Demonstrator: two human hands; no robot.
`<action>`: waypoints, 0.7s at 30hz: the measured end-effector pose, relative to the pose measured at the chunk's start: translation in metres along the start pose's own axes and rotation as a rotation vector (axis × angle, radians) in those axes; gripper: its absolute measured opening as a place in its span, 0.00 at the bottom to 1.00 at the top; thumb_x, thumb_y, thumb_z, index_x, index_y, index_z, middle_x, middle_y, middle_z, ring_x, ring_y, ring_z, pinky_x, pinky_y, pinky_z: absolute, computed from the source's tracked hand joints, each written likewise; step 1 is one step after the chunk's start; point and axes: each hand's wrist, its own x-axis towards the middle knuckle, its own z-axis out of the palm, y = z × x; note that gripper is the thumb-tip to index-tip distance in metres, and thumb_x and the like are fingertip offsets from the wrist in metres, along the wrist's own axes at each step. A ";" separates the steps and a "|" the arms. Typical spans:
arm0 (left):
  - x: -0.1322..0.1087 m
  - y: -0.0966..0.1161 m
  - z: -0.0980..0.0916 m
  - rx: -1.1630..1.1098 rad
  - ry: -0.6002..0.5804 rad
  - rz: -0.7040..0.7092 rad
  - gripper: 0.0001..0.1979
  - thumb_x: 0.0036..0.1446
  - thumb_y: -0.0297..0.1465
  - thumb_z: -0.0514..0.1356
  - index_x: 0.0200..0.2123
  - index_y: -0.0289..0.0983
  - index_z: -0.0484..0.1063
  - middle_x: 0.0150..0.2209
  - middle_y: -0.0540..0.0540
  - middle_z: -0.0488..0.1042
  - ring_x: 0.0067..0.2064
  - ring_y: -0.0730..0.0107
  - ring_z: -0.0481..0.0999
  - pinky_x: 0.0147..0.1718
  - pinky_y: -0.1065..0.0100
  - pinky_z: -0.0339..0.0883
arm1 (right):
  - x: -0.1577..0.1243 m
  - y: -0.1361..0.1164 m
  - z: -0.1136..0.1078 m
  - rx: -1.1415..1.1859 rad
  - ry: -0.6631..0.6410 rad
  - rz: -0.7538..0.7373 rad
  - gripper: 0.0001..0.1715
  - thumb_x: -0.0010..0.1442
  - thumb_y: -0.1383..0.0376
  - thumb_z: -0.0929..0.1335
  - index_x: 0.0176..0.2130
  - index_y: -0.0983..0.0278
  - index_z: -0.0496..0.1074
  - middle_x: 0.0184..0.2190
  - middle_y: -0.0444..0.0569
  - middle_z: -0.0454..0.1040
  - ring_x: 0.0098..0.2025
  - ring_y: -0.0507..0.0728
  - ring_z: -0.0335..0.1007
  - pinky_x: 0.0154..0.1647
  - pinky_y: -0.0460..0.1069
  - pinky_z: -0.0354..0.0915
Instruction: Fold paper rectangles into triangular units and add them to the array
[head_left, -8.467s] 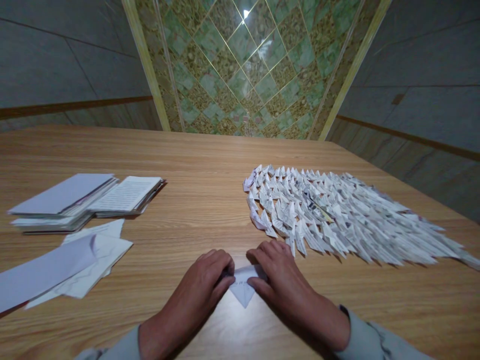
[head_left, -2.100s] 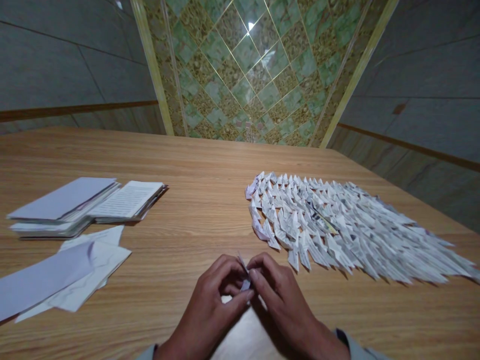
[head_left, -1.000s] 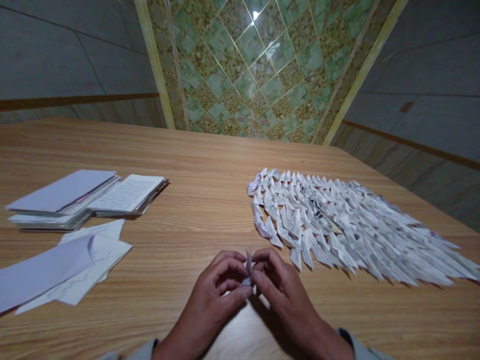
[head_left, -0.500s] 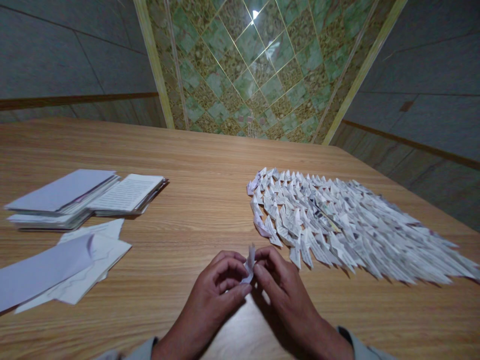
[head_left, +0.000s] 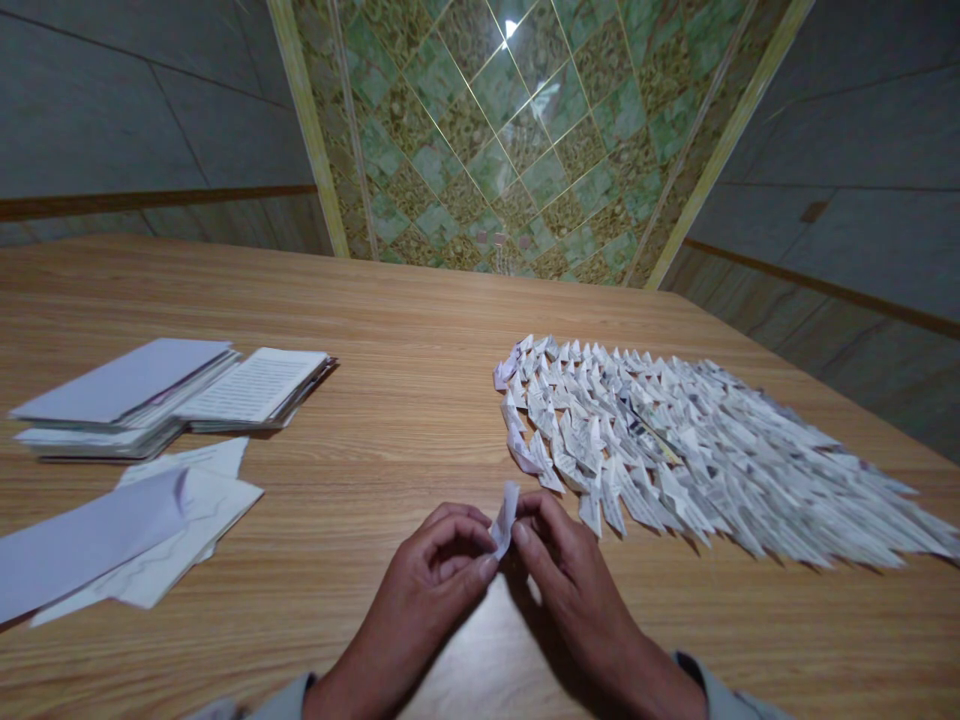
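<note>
A small folded piece of paper (head_left: 506, 515), whitish and upright, is held between my two hands above the table. My left hand (head_left: 442, 575) pinches its lower left side between thumb and fingers. On the other side, the fingertips of my right hand (head_left: 559, 560) close on its right edge. Just beyond my right hand lie many folded paper boats (head_left: 570, 430), packed in rows and printed with text. Part of the held paper is hidden behind my fingertips.
Stacked paper sheets (head_left: 127, 380) lie at the left, with a printed stack (head_left: 251, 385) against them. Nearer are loose sheets (head_left: 90, 545), the top one lilac with a curled corner. The wooden table (head_left: 390, 330) runs back to a tiled wall (head_left: 487, 130).
The folded paper has shifted slightly up and to the right and now leans a little. My fingers have moved only slightly around it; everything else is unchanged.
</note>
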 end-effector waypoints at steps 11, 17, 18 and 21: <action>0.000 0.004 0.001 0.065 0.007 0.009 0.04 0.57 0.32 0.66 0.32 0.38 0.78 0.41 0.43 0.74 0.44 0.61 0.77 0.42 0.66 0.73 | -0.001 0.001 0.000 0.015 -0.001 0.019 0.11 0.69 0.59 0.62 0.39 0.62 0.68 0.28 0.43 0.71 0.30 0.53 0.65 0.31 0.47 0.59; -0.006 0.009 0.005 0.192 0.023 0.063 0.04 0.59 0.26 0.63 0.36 0.41 0.77 0.44 0.46 0.72 0.46 0.63 0.77 0.44 0.68 0.73 | -0.002 0.001 0.003 0.099 -0.009 0.045 0.11 0.69 0.59 0.63 0.39 0.62 0.68 0.29 0.43 0.71 0.31 0.53 0.65 0.31 0.47 0.59; -0.007 0.010 0.006 0.193 0.021 0.068 0.05 0.59 0.25 0.63 0.37 0.41 0.77 0.43 0.46 0.72 0.46 0.63 0.76 0.44 0.68 0.73 | -0.003 0.002 0.003 0.118 -0.010 0.050 0.11 0.70 0.58 0.63 0.39 0.62 0.68 0.29 0.43 0.71 0.31 0.53 0.65 0.31 0.47 0.59; -0.008 0.011 0.007 0.119 0.017 0.054 0.07 0.59 0.26 0.63 0.40 0.43 0.77 0.44 0.46 0.72 0.47 0.62 0.77 0.44 0.67 0.74 | -0.004 0.003 0.004 0.146 -0.015 0.052 0.13 0.70 0.56 0.63 0.40 0.62 0.69 0.29 0.42 0.70 0.31 0.53 0.65 0.32 0.47 0.59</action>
